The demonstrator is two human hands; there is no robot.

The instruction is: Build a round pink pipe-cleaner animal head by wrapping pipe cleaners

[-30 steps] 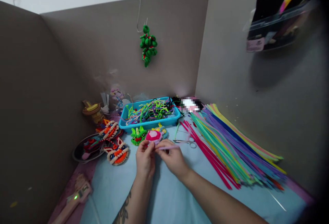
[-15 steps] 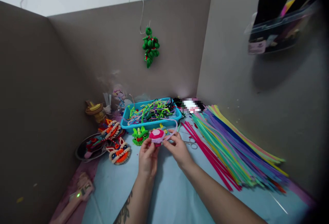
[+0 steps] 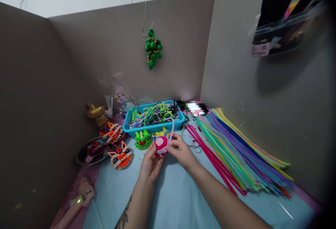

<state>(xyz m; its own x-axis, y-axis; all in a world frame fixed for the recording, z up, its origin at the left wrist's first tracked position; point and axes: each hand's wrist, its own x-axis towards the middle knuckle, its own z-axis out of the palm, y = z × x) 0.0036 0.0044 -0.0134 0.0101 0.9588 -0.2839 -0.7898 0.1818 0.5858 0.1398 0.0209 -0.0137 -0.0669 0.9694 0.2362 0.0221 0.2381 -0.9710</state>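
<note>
Two hands holding a pink fuzzy craft piece

Above a blue-covered surface (image 3: 168,201), the left hand (image 3: 150,164) curls its fingers around a small pink and magenta craft piece (image 3: 161,143). The right hand (image 3: 181,152) is nearly closed, thumb and forefinger pinched at the piece's right edge, where a pale pink strand (image 3: 172,128) rises. Just beyond are a green horned figure (image 3: 143,140) and a blue tray (image 3: 143,130) of tangled strands; scissors (image 3: 196,147) lie right of the hands.
</note>
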